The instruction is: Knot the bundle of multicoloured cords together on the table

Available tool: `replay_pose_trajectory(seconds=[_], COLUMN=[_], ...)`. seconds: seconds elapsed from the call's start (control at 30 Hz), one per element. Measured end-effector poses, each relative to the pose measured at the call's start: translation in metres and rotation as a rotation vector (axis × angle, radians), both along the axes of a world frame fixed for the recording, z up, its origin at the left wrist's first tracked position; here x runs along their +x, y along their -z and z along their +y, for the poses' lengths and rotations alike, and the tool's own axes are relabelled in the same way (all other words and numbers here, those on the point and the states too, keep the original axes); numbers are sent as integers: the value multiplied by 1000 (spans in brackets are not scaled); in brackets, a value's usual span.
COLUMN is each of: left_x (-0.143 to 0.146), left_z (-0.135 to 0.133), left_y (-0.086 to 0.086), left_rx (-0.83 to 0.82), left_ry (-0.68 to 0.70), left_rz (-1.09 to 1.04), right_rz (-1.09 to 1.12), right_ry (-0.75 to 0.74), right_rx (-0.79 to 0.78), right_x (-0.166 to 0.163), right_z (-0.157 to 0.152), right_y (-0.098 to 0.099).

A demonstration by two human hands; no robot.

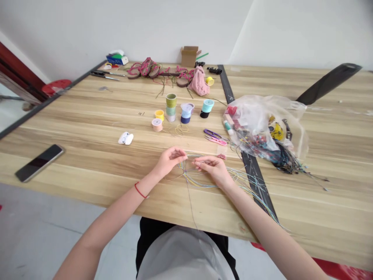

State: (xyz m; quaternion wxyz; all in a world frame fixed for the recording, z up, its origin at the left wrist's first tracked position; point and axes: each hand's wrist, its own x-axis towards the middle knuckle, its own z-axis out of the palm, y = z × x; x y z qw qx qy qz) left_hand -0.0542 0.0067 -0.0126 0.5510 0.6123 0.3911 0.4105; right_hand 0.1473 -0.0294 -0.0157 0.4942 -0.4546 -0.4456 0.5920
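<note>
The left hand (170, 160) and right hand (211, 169) are held just apart above the desk (87, 116), fingertips pinched on a bundle of thin multicoloured threads (201, 175). The bundle fans out to the right across a dark strip (254, 175) set into the desk, and one grey strand hangs down past the front edge. A red string (140, 190) circles the left wrist. Just beyond the right fingertips lies a small pinkish scrap (221, 156). Further ahead, purple scissors (212, 134) rest against pink scissors (215, 140), beside a clear plastic bag (265, 130) crammed with beads and dark cords that spill toward the right hand's threads. Loose tan thread (177, 130) lies near a cluster of spools (180, 112) in yellow, peach, green, blue and black. To the left sit white earbuds (125, 138) and, well apart, a phone (39, 163) near the desk's edge. At the far end, pink-strapped sandals (157, 70) lie in a row between long-bladed scissors (105, 76) and a pink cloth (199, 82), with a cardboard box (189, 56) behind them.
</note>
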Motion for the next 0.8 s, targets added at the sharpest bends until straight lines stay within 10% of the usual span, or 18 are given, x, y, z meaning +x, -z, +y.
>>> replay_pose_trajectory(seconds=[0.2, 0.67, 0.8], left_x=[0, 0, -2], left_z=[-2, -5, -7], left_y=[0, 2, 2], left_rx=[6, 653, 768], left_ry=[43, -63, -111], left_rz=[35, 436, 520], right_rz=[-27, -96, -356], right_ry=[80, 22, 240], right_rx=[15, 151, 329], right_x=[1, -1, -3], right_z=[1, -3, -10], right_y=[3, 2, -1])
